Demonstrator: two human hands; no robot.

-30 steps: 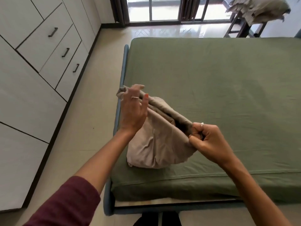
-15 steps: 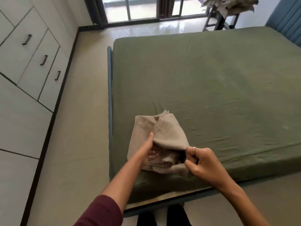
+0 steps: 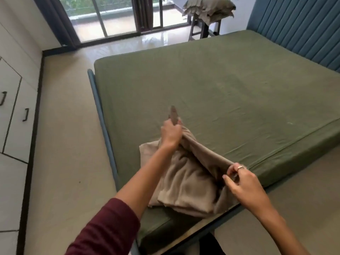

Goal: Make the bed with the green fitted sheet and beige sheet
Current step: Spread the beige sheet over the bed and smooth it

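With the green fitted sheet [image 3: 211,85] already stretched over the mattress, a person's left hand [image 3: 171,134] and right hand [image 3: 242,183] are each gripping an edge of the bundled beige sheet [image 3: 185,183] sagging between them, not yet spread

My left hand [image 3: 170,133] is now farther up the bed, gripping an edge of the beige sheet [image 3: 185,183] whose tip sticks up past my knuckles. That edge now runs taut to my right hand [image 3: 242,183], and the bundle lies opened out wider.
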